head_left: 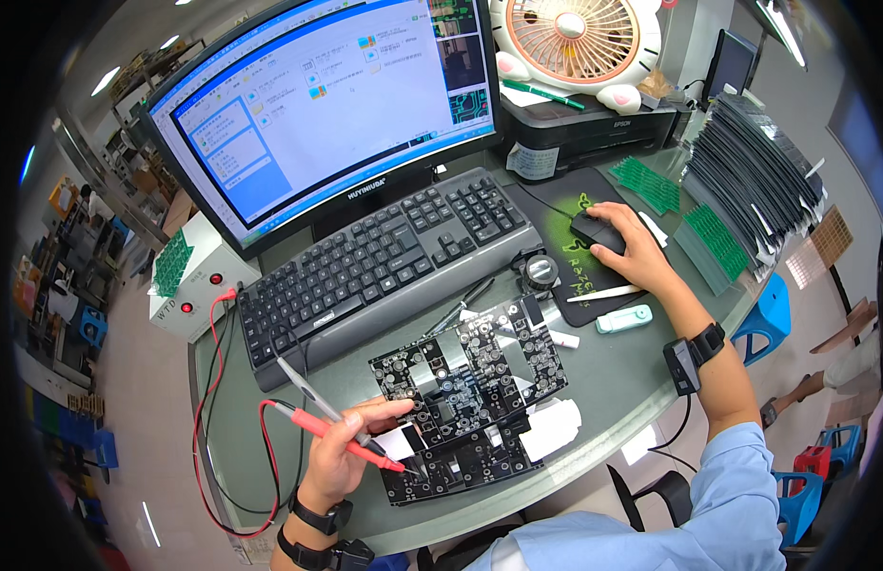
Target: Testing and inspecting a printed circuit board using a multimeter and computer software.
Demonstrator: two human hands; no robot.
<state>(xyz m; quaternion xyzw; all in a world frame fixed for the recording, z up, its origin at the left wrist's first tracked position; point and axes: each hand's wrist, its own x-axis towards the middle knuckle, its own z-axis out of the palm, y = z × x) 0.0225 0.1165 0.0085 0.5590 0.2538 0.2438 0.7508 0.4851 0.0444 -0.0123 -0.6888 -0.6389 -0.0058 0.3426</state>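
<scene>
In my left hand (339,455) are a red test probe (313,424) and a grey pen-like probe (306,385), held crosswise with closed fingers. The red probe's tip points down at the lower part of a black circuit board (461,381); I cannot tell if it touches. A second black board piece (475,466) lies along the near side, partly overlapped. White paper (553,430) lies beside the boards. My right hand (628,246) rests curled over a black computer mouse (594,228) on a dark mouse pad with green print (556,219).
A monitor (318,105) stands behind a black keyboard (384,257). Red and black leads run to a white box (196,285) at left. A printer (594,133) carries a fan (570,43). Stacked black boards (755,171) and green boards (713,238) stand at right. A pale-green gadget (624,319) lies near.
</scene>
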